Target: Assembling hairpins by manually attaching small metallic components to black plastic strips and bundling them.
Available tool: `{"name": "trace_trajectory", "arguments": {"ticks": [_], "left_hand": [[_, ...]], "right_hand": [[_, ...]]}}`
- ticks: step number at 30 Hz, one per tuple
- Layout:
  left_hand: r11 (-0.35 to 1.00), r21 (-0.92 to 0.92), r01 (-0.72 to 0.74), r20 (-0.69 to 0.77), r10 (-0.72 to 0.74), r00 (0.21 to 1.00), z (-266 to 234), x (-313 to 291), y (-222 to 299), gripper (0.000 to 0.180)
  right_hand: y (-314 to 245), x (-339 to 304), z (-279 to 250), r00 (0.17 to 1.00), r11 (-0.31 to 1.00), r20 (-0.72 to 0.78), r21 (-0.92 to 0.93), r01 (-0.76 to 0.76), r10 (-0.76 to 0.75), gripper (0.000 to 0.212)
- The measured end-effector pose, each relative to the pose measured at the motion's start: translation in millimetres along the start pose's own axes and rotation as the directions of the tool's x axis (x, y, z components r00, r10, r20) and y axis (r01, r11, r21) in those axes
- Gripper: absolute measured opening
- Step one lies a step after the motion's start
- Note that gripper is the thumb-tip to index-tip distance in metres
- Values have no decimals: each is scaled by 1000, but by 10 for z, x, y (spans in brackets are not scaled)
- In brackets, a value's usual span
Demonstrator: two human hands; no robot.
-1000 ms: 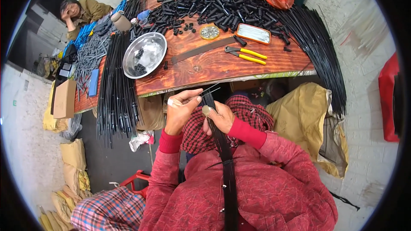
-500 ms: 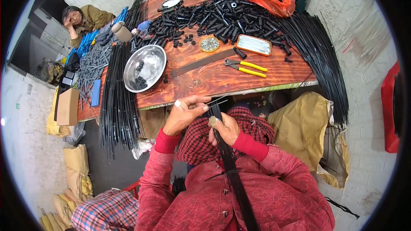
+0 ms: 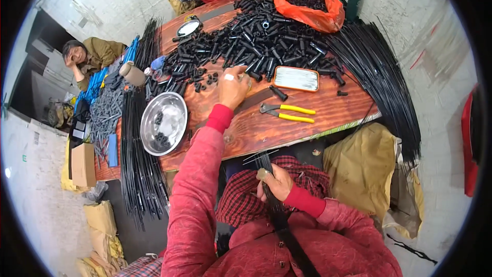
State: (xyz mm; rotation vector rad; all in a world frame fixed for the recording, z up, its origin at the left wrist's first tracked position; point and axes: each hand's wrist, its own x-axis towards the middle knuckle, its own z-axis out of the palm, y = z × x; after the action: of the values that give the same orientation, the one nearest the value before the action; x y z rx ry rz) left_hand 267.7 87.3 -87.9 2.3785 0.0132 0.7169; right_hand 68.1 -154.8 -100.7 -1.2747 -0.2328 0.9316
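My right hand (image 3: 277, 182) is closed round a flat bundle of thin black strands (image 3: 293, 249) that runs down over my lap and jacket. A pale cover sits on that thumb. Thin metal pins (image 3: 253, 158) lie crosswise through the bundle's top end, just beyond my right fingers. My left hand (image 3: 233, 90), with white tape on one finger, reaches over the table to the small round dish, which it mostly covers. Its fingertips are hidden, so I cannot see whether they grip anything.
Black tubular parts (image 3: 266, 46) are heaped across the wooden table (image 3: 251, 136). Around my left arm are a metal bowl (image 3: 177, 118), yellow-handled pliers (image 3: 289, 113) and a tin of pale pins (image 3: 296, 79). Long black rods (image 3: 369, 66) overhang the right end. Two people sit beyond the table.
My left hand has left the pins at the bundle's top and moved forward over the table to the small dish. My right hand still holds the bundle, now lower in view.
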Motion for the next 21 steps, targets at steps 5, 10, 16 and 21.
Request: {"name": "trace_trajectory", "arguments": {"ticks": [5,10,16,21], "left_hand": [[954,293,60,-37,-52,998,331,174,-48,28],[977,206,52,-22,-49,999,382,251,-189,25],[1000,-12,-22,-59,22,998,219,320,-445,30],[837,243,490,14,-508,861,-29,568,-827,43]], "right_hand": [[-45,65,-130,999,998,-36,45,-34,36,35],[-97,148,-211,998,997,-25,54,-48,50,31],[-122,202,-311,999,998,0,44,-53,53,35],[-109,207,-352,999,996,-10,88,-29,30,34]]}}
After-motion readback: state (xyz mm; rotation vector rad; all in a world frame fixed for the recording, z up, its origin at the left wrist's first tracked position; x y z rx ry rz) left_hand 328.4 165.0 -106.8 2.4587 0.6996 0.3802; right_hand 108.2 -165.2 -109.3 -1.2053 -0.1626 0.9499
